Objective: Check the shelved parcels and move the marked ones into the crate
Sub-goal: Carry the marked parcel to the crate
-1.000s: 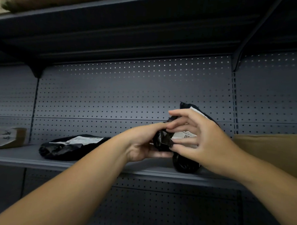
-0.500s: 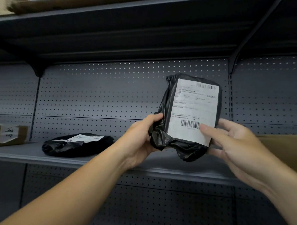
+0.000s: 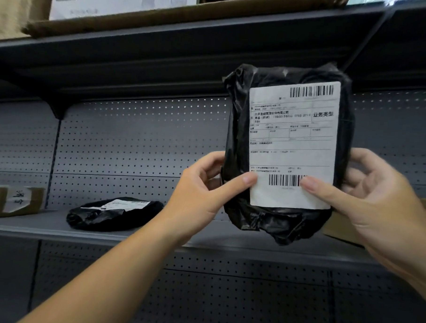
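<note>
Black parcel point(image 3: 237, 128) held upright, left hand point(image 3: 200, 197) and right hand point(image 3: 376, 197) pinching its sides: checking step. Next, find any mark on its label point(image 3: 290, 145).

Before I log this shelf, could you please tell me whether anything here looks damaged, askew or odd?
Nothing stands out. The held black poly parcel is wrinkled but shows no tear, its shipping label lies flat, and the second parcel rests on the shelf.

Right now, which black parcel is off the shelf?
The upright parcel, gripped by the left hand and right hand, label facing the camera. The flat parcel lies on the shelf to its left, untouched.
</note>
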Demonstrator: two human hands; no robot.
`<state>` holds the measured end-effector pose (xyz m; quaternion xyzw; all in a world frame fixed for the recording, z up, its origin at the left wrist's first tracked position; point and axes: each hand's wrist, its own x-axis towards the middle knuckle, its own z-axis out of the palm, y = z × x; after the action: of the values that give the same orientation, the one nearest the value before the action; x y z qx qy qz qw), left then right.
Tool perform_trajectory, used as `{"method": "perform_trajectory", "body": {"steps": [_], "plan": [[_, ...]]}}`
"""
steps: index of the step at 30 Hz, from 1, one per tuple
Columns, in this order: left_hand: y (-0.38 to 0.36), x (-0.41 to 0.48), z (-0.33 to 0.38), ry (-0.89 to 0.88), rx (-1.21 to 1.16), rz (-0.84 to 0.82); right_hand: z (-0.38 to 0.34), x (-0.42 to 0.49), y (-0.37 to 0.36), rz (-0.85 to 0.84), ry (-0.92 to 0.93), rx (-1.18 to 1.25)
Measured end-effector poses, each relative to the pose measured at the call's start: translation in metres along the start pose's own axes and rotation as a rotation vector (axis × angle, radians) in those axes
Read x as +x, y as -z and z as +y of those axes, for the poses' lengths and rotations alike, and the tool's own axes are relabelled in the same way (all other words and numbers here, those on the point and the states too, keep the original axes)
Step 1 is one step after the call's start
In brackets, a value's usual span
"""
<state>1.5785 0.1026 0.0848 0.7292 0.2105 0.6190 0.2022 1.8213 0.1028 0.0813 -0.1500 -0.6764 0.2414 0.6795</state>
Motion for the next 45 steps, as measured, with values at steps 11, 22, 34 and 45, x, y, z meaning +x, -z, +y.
{"method": "perform_trajectory", "body": {"steps": [11, 22, 34, 45], "plan": [[0.001, 0.006, 0.003, 0.068, 0.026, 0.018, -0.007, 0.005, -0.004, 0.014, -0.082, -0.192], [0.024, 0.03, -0.052, 0.572, 0.476, -0.026, 0.079, 0.046, -0.034, -0.129, -0.652, -0.69], [0.026, 0.034, -0.033, 0.155, 0.56, -0.091, 0.026, 0.027, -0.028, -0.073, -0.247, -1.07], [-0.103, 0.01, 0.0, 0.054, 0.563, -0.242, -0.071, 0.002, 0.086, 0.002, 0.076, -1.179]]}}
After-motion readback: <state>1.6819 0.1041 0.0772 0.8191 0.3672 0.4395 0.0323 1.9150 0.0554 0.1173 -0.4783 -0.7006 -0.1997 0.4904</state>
